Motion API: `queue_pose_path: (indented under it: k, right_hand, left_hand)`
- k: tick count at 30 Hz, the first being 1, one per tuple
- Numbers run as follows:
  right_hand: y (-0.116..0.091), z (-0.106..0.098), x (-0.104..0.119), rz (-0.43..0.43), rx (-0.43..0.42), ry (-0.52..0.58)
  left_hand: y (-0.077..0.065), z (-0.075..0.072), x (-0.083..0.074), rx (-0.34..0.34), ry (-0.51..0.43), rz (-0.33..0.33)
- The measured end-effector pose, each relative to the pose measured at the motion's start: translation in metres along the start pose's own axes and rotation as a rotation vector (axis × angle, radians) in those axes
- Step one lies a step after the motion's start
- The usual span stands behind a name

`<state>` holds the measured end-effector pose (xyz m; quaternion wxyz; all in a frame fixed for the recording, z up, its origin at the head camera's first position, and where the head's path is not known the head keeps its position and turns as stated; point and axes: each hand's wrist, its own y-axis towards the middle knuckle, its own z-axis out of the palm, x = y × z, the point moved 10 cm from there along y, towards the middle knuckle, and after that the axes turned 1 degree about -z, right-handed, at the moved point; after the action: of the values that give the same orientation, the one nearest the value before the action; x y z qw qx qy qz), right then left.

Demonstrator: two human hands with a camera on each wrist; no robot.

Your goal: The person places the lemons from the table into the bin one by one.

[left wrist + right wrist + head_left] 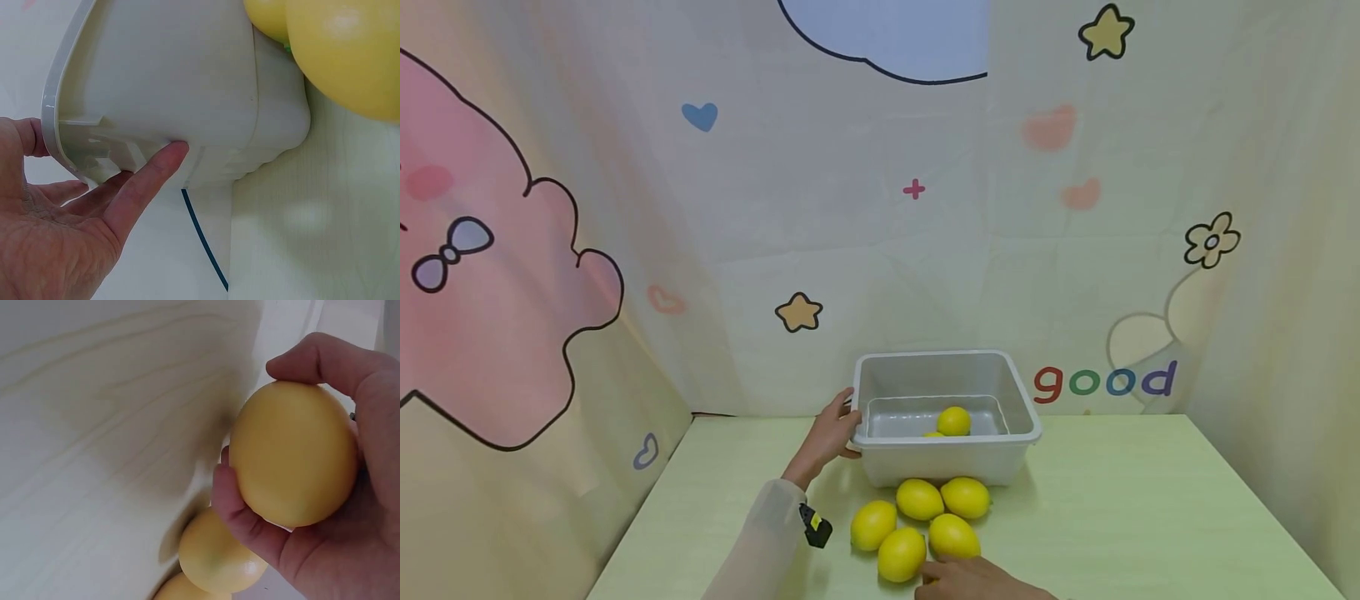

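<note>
A light grey plastic bin [947,457] stands at the back of the table, with two lemons visible inside, one lemon [953,421] showing clearly and one mostly behind the front wall. At the bin's left end my left hand [829,435] grips the rim; in the left wrist view its fingers [153,172] reach beneath the rim against the side wall. My right hand [981,579], low in the head view, holds a lemon [294,453] between thumb and curled fingers. That lemon is mostly hidden in the head view. Several loose lemons [902,554] lie between this hand and the bin.
The pale wooden-look table [1120,508] carries the bin and lemons. Behind it hangs a printed cloth [865,208] with hearts, stars and the word "good", close to the bin's back. A small black device [815,527] sits on the left wrist.
</note>
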<state>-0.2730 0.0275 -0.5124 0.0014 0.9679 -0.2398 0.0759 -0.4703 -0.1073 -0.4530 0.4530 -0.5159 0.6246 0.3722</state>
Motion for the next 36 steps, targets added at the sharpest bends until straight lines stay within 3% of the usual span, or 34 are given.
queue_pose_path:
  k: [13,23,30,36]
  right_hand:
    - [-0.004,-0.019,-0.005,0.038,0.011,0.083]
    - [-0.017,-0.049,-0.023,0.261,0.019,0.161]
    - [-0.021,-0.087,-0.019,0.145,-0.189,-0.023]
    - [-0.028,-0.11,-0.027,0.191,-0.245,-0.056]
  left_hand:
    - [-0.002,0.0,-0.001,0.002,0.004,-0.002]
    - [-0.001,0.001,-0.001,0.003,-0.002,-0.001]
    - [-0.003,0.001,-0.002,0.001,-0.006,-0.011]
    - [-0.003,0.0,-0.002,-0.003,-0.006,-0.014]
